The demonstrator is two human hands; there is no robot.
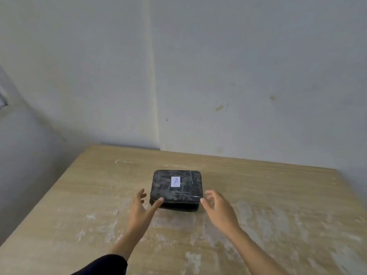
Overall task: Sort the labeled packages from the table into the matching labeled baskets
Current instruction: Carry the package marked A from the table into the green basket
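A black wrapped package (176, 189) lies flat in the middle of the wooden table (268, 195). A white label marked "A" is stuck on its top. My left hand (141, 211) is at the package's near left corner, fingers spread, with the thumb touching the front edge. My right hand (218, 209) is just right of the near right corner, fingers apart and curled, holding nothing. No basket is in view.
The table stands in a corner of two pale walls (258, 76). Its left edge (49, 195) runs diagonally toward me. Worn white patches mark the tabletop in front of the package.
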